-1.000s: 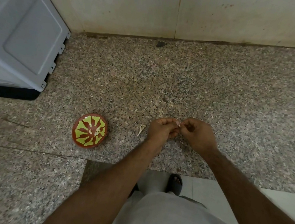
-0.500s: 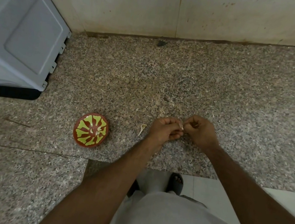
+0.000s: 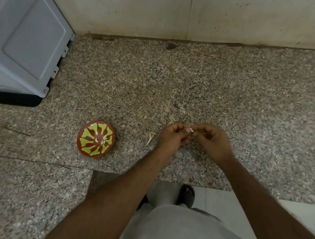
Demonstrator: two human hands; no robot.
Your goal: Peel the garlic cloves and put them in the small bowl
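Hands barely shifted since earlier frames, still together over counter (image 3: 235, 93). Left hand (image 3: 172, 138) and right hand (image 3: 212, 143) each in narrow grip, pinching garlic clove (image 3: 191, 130) between fingertips. Small bowl (image 3: 96, 139) left, well apart, peeled cloves inside. Peel scrap (image 3: 150, 137) beside left hand.

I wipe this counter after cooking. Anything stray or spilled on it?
One pale scrap of garlic skin lies loose on the counter between the bowl and the hands, left and right. Nothing spilled; the bowl sits upright.
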